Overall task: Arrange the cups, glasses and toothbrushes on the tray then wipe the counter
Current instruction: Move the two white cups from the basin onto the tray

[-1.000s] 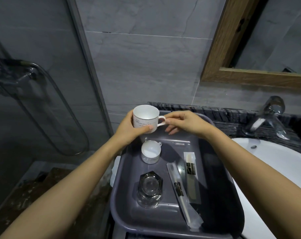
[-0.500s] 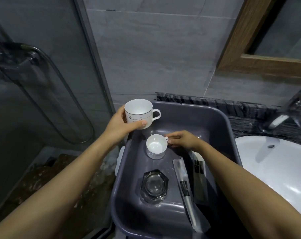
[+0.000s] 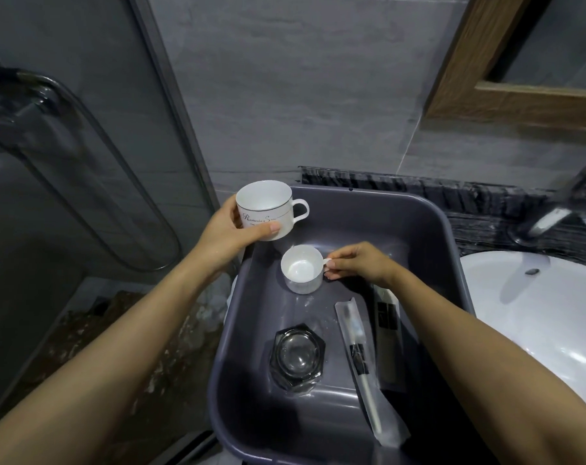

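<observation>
My left hand [image 3: 233, 231] grips a white mug with script lettering [image 3: 268, 209], held upright above the far left corner of the deep grey tray [image 3: 429, 229]. Inside the tray stands a second white cup [image 3: 302, 269], and my right hand [image 3: 358, 265] pinches its handle. Nearer to me in the tray sits a clear hexagonal glass [image 3: 297, 356]. To its right lie two wrapped toothbrushes: one in a clear sleeve [image 3: 362, 364], the other [image 3: 389, 333] partly under my right forearm.
A white basin [image 3: 536, 317] lies right of the tray, with a chrome tap [image 3: 560, 209] on the dark marble counter [image 3: 486, 199] behind it. A wood-framed mirror [image 3: 506, 92] hangs upper right. A glass shower partition with a looped handle [image 3: 93, 182] stands left.
My right hand let go of the lettered mug's handle, dropped into the tray and took the smaller cup's handle. My left hand keeps the mug, shifted slightly left.
</observation>
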`<action>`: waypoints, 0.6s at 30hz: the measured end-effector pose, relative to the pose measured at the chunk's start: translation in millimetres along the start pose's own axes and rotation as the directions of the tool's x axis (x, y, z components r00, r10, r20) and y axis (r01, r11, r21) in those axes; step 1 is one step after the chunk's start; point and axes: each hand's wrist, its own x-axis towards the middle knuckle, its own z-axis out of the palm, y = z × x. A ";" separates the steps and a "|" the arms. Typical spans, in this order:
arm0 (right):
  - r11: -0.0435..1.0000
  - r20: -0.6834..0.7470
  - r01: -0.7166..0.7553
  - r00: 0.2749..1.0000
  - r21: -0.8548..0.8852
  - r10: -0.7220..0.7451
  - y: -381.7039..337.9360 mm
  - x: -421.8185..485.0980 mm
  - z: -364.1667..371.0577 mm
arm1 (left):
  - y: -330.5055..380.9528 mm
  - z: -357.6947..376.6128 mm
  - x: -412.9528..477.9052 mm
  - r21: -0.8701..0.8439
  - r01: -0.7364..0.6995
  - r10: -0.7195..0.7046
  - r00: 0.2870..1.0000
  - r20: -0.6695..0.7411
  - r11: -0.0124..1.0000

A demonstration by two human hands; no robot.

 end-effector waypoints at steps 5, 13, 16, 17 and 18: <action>0.999 -0.076 0.039 0.996 -0.024 -0.041 -19.6 -14.2 -4.6 | 5.8 -3.3 0.1 0.002 -0.015 0.015 1.000 0.025 1.000; 0.980 -0.203 0.197 0.958 -0.040 -0.201 -74.4 -67.3 -25.8 | 37.4 1.4 2.7 0.053 -0.053 0.048 0.994 0.093 0.997; 0.968 -0.275 0.244 0.929 -0.054 -0.249 -89.8 -94.7 -35.4 | 51.5 13.3 1.5 0.074 -0.112 0.103 0.987 0.119 0.991; 0.964 -0.304 0.260 0.915 -0.056 -0.265 -94.2 -104.8 -37.8 | 55.7 18.4 -0.2 0.074 -0.128 0.118 0.985 0.126 0.989; 0.959 -0.330 0.277 0.902 -0.053 -0.279 -97.9 -115.1 -40.5 | 59.7 23.7 -2.1 0.067 -0.141 0.131 0.982 0.134 0.988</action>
